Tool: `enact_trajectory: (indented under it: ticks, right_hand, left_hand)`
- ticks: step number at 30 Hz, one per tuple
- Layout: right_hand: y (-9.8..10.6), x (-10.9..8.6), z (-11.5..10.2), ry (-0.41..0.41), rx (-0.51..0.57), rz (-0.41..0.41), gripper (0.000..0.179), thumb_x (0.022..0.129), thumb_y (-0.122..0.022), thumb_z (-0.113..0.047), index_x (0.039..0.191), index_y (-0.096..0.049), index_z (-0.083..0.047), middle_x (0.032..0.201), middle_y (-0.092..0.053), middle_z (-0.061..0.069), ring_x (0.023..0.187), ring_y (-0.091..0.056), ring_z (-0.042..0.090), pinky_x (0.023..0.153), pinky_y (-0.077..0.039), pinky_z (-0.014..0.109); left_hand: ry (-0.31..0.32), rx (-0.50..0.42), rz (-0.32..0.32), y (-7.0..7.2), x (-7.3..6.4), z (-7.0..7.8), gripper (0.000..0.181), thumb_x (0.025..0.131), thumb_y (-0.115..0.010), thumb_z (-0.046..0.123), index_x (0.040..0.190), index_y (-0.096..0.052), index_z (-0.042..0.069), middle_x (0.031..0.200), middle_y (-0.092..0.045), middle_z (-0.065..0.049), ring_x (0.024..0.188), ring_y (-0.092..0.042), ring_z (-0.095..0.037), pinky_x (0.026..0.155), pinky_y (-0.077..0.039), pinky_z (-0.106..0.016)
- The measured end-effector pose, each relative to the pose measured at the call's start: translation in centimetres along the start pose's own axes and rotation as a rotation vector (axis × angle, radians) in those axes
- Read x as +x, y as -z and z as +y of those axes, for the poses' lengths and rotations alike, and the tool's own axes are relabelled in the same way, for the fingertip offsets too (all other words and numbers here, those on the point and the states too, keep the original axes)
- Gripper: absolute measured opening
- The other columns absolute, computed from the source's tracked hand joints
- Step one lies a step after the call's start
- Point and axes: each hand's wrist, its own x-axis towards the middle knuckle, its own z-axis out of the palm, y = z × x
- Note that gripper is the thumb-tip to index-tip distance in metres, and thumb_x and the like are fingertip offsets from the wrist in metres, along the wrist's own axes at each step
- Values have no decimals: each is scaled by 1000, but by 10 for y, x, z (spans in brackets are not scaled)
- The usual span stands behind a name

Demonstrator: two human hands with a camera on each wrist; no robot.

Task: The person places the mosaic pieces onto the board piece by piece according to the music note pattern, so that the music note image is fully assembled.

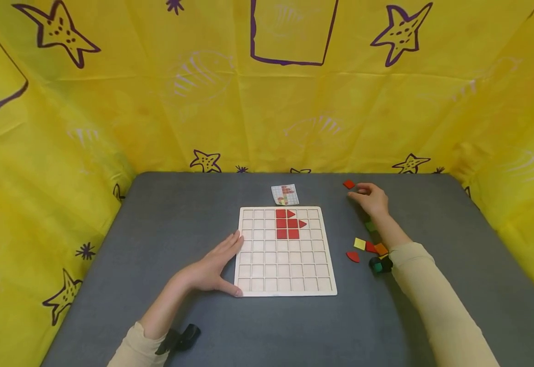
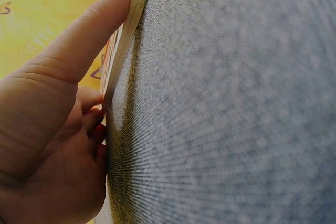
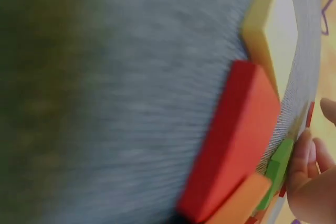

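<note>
Cream fabric sleeve, right arm: nearest our head camera, cut off by the lower edge.

Right hand: fingers loosely bent, thumb apart; we see nothing gripped. Flat red square tile: just beyond these fingertips; whether they touch, we cannot tell. The hand seems shaped for a pinch.

Left hand: fingers extended, not clenched, against the board's left edge, thumb at its near corner; we judge this steadies it.

Pale wooden square grid board: right of the left fingertips. Red tiles, five squares and two triangles: in its far rows, beyond those fingers.

Small white paper card with printed grid: past the board's far edge, left of the right fingertips, presumably set where no sleeve covers it. Its finest marks are too small for us.

Loose yellow square tile, red quarter-circle tile, orange tile, green tile: nearer us than the right fingers, probably for easy reach. A black object and the cuff crowd this cluster; we cannot count it. Our left wrist view shows the board nearly edge-on, hiding most of its face.
</note>
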Motion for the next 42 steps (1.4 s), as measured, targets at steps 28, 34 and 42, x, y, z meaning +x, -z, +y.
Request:
enact_trajectory:
  ticks: [28, 34, 42]
  right_hand:
    - [5, -2, 0, -7, -94, 46, 47, 86, -73, -42, 116, -70, -6, 103, -68, 15, 89, -56, 26, 70, -42, 31]
    - [2, -25, -7, -6, 65, -58, 53, 83, -75, -48, 119, -68, -10, 97, -63, 2, 76, -56, 18, 62, -46, 25]
    - [-7, -59, -15, 76, 183, -211, 49, 85, -76, -40, 120, -67, -8, 95, -62, 2, 80, -56, 25, 63, -50, 29]
  left_hand:
    - [-40, 8, -4, 0, 1, 3, 123, 69, -86, 48, 155, -12, 1, 162, -2, -16, 148, -1, -33, 113, -13, -58]
    - [-25, 22, 3, 1, -1, -1, 123, 69, -85, 50, 156, -12, 3, 163, -3, -14, 148, 0, -32, 113, -12, -58]
    - [-15, 18, 2, 1, 0, -1, 124, 68, -86, 51, 156, -12, 4, 163, -2, -11, 149, 1, -30, 113, -13, -56]
